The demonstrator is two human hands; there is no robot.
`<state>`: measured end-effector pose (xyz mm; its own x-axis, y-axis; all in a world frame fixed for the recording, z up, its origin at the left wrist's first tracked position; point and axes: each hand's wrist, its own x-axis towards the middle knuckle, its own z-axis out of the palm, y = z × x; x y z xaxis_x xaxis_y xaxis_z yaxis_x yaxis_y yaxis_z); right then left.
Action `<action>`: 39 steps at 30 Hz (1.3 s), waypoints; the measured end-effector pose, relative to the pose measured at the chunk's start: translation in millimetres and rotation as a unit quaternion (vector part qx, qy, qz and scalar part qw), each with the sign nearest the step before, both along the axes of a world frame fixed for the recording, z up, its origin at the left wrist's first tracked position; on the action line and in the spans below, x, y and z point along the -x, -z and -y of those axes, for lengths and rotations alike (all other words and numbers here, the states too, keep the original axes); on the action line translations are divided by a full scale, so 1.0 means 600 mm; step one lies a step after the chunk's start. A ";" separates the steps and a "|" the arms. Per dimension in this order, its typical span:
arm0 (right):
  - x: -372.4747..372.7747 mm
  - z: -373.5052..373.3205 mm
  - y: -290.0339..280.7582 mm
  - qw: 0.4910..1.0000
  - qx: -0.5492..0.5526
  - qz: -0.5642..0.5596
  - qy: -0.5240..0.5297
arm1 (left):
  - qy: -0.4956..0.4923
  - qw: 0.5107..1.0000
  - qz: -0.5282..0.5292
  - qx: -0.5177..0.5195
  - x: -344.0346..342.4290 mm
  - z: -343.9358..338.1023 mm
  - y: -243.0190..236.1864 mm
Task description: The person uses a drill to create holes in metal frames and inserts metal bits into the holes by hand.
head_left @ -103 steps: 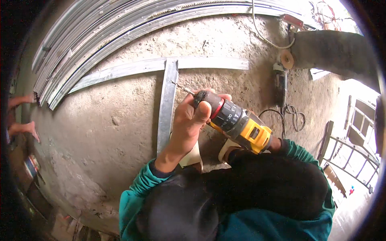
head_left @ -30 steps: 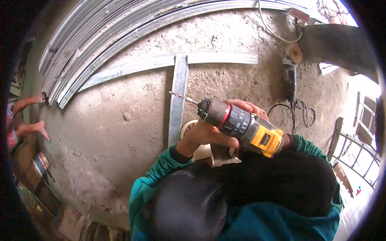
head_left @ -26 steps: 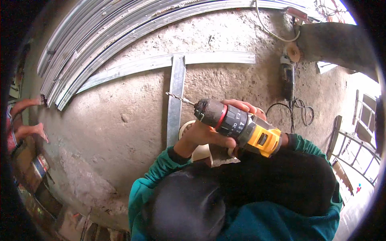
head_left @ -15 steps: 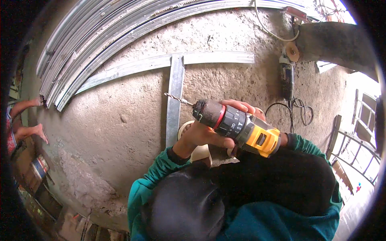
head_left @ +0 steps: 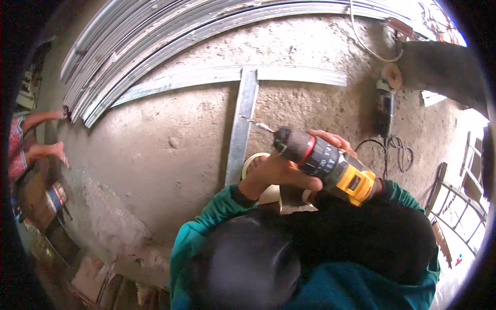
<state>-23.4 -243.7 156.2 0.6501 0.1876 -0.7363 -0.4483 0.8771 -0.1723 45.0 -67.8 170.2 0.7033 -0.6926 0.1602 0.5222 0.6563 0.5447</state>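
Observation:
A yellow and black cordless drill (head_left: 330,168) is held over my lap, its twist bit (head_left: 261,125) pointing away to the left. My left hand (head_left: 279,173) grips it from the near left, below the dark chuck (head_left: 292,143), with the thumb along the body. Curled over the drill's far side are the fingers of my right hand (head_left: 336,139); the handle and the rest of that hand are hidden. Beyond the bit, a metal channel (head_left: 238,139) lies on the floor, its far end meeting a longer metal strip (head_left: 305,75) in a T shape.
A bundle of long metal profiles (head_left: 155,51) lies along the far left. At the right, an angle grinder (head_left: 385,108) with its cord rests on the rough concrete floor (head_left: 155,155). Another person's bare legs (head_left: 49,151) show at the left edge. A metal frame (head_left: 460,206) stands at right.
The whole scene has shifted rightward in the picture as the view turned slightly. Both hands keep the same hold on the drill, which stays at much the same tilt.

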 end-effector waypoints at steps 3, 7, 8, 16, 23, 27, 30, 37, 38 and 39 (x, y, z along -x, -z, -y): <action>-0.091 -0.234 0.000 0.920 -0.001 0.243 0.309 | -0.003 0.999 -0.002 -0.033 -0.001 0.008 0.003; -0.011 -0.149 0.105 0.935 0.008 0.244 0.257 | -0.011 0.998 0.009 -0.054 0.000 0.004 -0.001; 0.020 -0.111 0.136 0.935 0.021 0.249 0.251 | -0.005 0.999 0.012 -0.051 -0.001 0.011 -0.004; -0.094 -0.242 0.011 0.952 0.077 0.255 0.149 | -0.008 0.998 0.033 -0.046 0.001 0.010 0.004; -0.016 0.032 0.006 0.800 0.410 0.242 -0.365 | -0.022 0.990 -0.137 -0.003 0.001 0.005 -0.033; -0.069 0.022 -0.032 0.521 0.558 0.506 -0.402 | -0.109 0.914 -0.380 0.091 0.004 0.015 0.001; -0.070 0.033 -0.027 0.448 0.603 0.507 -0.423 | -0.151 0.892 -0.424 0.052 -0.001 0.006 -0.002; -0.080 0.029 -0.031 0.366 0.621 0.569 -0.396 | -0.136 0.911 -0.389 -0.023 0.002 0.001 -0.003; -0.082 0.028 -0.033 0.365 0.622 0.568 -0.397 | -0.135 0.911 -0.388 -0.022 0.001 0.002 -0.004; -0.083 0.026 -0.035 0.350 0.632 0.563 -0.401 | -0.146 0.903 -0.402 -0.049 0.001 0.002 -0.005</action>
<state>26.2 -259.2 177.2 0.7727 0.6299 0.0779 0.5136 -0.5484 -0.6600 44.3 -69.1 173.0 0.7198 -0.4422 -0.5351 0.5874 0.7988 0.1301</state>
